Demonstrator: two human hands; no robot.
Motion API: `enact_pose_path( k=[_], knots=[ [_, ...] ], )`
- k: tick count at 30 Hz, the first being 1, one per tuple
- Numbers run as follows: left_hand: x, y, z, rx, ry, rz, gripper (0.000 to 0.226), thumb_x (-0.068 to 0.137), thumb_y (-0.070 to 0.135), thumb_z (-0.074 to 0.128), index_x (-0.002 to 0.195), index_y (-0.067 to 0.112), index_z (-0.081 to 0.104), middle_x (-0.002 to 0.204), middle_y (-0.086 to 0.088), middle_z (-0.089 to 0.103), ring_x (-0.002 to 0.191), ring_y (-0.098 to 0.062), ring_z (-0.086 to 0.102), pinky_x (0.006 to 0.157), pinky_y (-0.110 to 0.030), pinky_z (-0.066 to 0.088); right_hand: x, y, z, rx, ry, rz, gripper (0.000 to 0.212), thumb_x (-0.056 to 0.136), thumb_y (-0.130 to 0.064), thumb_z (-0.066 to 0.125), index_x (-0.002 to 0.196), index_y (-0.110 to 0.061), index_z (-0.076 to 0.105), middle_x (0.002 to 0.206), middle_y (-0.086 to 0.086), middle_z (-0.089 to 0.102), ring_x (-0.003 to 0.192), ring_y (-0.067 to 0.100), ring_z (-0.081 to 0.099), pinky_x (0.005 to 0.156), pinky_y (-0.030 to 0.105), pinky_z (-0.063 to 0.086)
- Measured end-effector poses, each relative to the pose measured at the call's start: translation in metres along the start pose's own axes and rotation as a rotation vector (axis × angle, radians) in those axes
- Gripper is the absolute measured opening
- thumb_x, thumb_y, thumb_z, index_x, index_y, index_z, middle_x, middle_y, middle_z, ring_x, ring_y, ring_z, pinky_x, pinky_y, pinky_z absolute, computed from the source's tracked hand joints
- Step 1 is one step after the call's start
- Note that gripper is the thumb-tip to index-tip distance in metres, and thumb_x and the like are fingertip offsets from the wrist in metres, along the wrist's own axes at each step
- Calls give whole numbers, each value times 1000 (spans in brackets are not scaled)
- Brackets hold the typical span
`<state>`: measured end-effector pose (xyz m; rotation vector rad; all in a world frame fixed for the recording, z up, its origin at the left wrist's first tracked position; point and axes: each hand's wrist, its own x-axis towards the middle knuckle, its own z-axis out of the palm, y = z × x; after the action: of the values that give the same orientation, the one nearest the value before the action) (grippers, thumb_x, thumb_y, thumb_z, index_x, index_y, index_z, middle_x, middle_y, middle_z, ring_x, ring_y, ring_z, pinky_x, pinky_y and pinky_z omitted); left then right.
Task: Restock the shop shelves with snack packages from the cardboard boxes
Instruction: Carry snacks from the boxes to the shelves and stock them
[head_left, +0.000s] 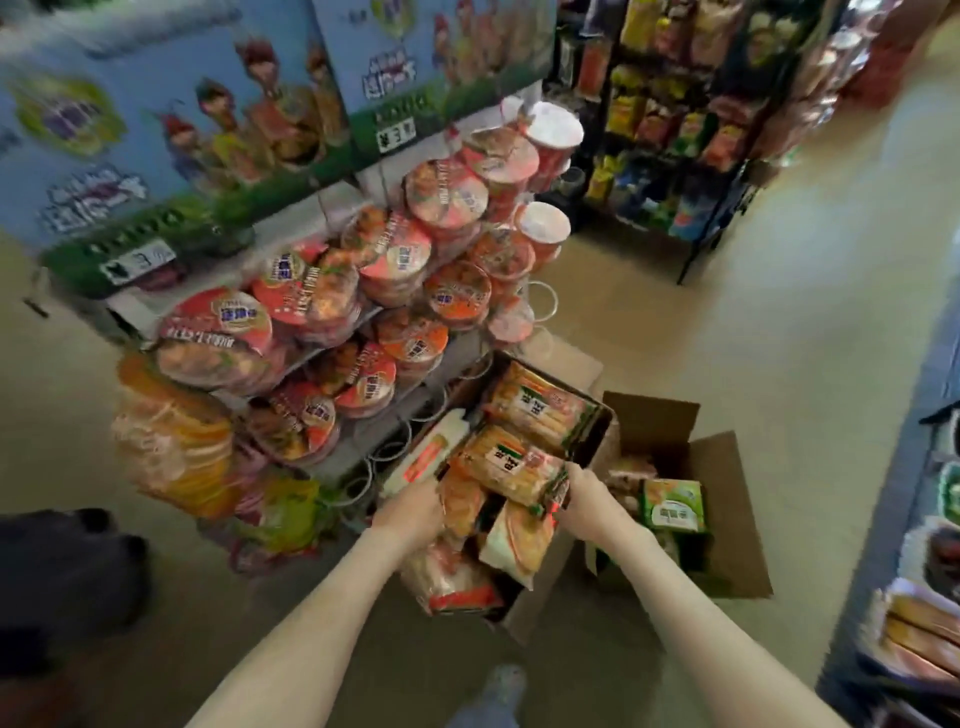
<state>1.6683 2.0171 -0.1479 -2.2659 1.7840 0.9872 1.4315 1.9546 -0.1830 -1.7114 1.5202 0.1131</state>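
A person bends over an open cardboard box (535, 597) on the shop floor, both arms reaching down into it. The right hand (582, 493) grasps the near right end of an orange pack (506, 465) lying on top of the heap inside the box. The left hand (410, 506) is at the pack's other end, its fingers buried among the wrappers, so I cannot tell whether it grips. The pack carries a green-and-white label with characters too blurred to read. Right of the box stands a second box (654, 421), flaps up, with a green pack (672, 506) inside. Left of the box and behind it rises a wire rack (358, 447) stacked with red-lidded noodle bowls (395, 260), their lettering smeared. Above the rack a price tag (396, 136) seems to show a 3
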Motion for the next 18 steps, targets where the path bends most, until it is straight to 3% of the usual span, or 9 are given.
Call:
enact_pose_path(
  k=[2,5,9,14,18],
  knots=[
    [19,-18,7,0,-33,-30,34,97,29,40,127,17,52,125,-7,60,110,-28,60,84,-33,50,21,-3,22,-44,-34,69,83,81,-41,58,150,-22,15,142,4,42,127,28,45,100,42,46],
    [49,-25,27,-46,-72,-72,30,96,23,41,123,16,52,121,-6,60,107,-27,60,82,-32,50,27,-26,29,-188,-60,111,84,89,-33,60,152,-14,8,152,9,25,138,30,28,108,40,35],
    [89,-14,65,-165,-125,-111,32,97,27,39,126,18,50,122,-6,59,107,-26,58,91,-37,49,78,-13,49,-280,-92,156,101,82,-50,63,153,-17,0,160,8,4,146,31,9,117,45,19],
    [131,10,102,-242,-136,-139,46,97,24,42,142,17,34,136,-7,49,122,-27,49,101,-39,43,139,14,55,-365,-88,159,116,73,-68,62,151,-19,-9,160,12,-10,147,31,-8,119,49,1],
    [146,22,118,-324,-125,-204,63,100,33,38,152,20,5,128,-8,57,107,-23,57,88,-34,46,166,22,60,-421,-201,98,122,69,-74,61,150,-24,-17,159,11,-16,146,31,-13,118,52,-5]
  ],
)
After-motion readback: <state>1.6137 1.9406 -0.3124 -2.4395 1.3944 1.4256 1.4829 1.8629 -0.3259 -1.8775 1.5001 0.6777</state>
